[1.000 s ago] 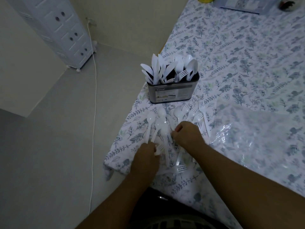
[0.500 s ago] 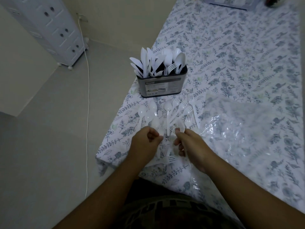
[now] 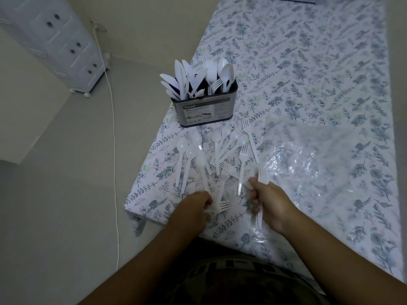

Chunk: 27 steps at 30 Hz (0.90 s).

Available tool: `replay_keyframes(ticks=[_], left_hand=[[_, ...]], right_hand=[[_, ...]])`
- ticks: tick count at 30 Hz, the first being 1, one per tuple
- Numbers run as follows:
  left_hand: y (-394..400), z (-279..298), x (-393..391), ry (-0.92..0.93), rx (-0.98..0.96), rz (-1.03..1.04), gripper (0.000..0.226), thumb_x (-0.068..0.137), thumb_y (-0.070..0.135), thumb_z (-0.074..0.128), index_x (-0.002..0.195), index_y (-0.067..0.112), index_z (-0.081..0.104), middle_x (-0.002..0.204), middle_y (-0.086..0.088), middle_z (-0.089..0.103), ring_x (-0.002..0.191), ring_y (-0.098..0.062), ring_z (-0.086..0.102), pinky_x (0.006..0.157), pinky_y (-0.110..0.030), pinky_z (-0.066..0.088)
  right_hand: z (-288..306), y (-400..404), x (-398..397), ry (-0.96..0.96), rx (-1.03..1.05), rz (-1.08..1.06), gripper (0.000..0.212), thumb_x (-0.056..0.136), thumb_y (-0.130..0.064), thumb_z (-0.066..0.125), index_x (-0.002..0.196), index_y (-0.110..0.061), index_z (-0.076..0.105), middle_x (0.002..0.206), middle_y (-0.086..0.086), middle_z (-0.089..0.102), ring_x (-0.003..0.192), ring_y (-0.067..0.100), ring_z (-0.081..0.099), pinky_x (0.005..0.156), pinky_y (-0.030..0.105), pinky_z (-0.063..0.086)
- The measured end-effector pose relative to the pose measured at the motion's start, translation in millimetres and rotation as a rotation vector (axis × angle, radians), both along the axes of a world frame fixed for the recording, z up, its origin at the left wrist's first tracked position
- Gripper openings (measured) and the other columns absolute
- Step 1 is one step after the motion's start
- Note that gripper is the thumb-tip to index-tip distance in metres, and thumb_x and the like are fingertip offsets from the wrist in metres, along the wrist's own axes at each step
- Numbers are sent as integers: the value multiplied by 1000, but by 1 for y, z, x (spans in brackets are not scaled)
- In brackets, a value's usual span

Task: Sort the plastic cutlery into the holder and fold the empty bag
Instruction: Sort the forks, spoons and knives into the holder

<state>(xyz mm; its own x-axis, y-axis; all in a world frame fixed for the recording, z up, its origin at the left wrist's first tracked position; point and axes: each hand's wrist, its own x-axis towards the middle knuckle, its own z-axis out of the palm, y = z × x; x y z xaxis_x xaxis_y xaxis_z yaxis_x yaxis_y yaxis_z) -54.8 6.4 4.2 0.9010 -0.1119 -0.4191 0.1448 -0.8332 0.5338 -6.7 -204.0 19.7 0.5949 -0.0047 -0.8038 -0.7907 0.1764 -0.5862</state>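
A grey metal holder (image 3: 204, 111) stands near the table's left edge, filled with white knives, forks and spoons. Several loose white spoons (image 3: 193, 157) and forks (image 3: 242, 146) lie scattered in front of it. My right hand (image 3: 271, 205) grips a white fork (image 3: 262, 177), tines up, lifted off the cloth. My left hand (image 3: 193, 208) pinches another white fork (image 3: 222, 206) lying near the table's front edge. The clear plastic bag (image 3: 319, 164) lies flat to the right of the cutlery.
The table carries a floral cloth (image 3: 308, 62); its left edge and front corner are close to my hands. A white drawer cabinet (image 3: 57, 40) and a white cable (image 3: 114, 150) are on the floor at left.
My right hand has moved right and lifted a fork. My left hand has dropped toward the front edge and taken hold of another fork.
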Motion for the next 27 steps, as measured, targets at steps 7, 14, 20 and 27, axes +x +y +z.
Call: replay_keyframes(ticks=[7, 14, 20, 27], left_hand=[[-4, -1, 3, -25, -44, 29, 13, 92, 17, 65, 99, 24, 57, 88, 11, 60, 79, -7, 59, 71, -24, 51], [-27, 10, 12, 57, -326, 406, 15, 89, 21, 68, 97, 26, 56, 82, 1, 68, 75, -12, 66, 59, -15, 50], [-42, -1, 16, -118, -59, 194, 32, 81, 42, 75, 93, 25, 50, 80, 8, 53, 71, -6, 52, 58, -21, 37], [-44, -5, 20, -116, -53, 229, 15, 89, 32, 68, 81, 21, 62, 72, 8, 61, 67, -8, 59, 58, -17, 45]], right_hand=[[4, -3, -8, -12, -9, 28, 19, 103, -21, 57, 115, -7, 64, 68, 6, 54, 49, 14, 51, 53, 34, 40], [5, 11, -15, -46, 34, 58, 17, 103, -9, 48, 118, -13, 57, 86, 11, 58, 78, 24, 58, 70, 43, 57], [4, 10, -16, -37, -42, 91, 19, 102, -9, 49, 118, -14, 58, 90, 12, 62, 71, 20, 57, 62, 35, 53], [2, 7, -21, -1, 0, 104, 29, 95, 2, 49, 117, -12, 60, 83, 13, 59, 66, 20, 51, 59, 32, 48]])
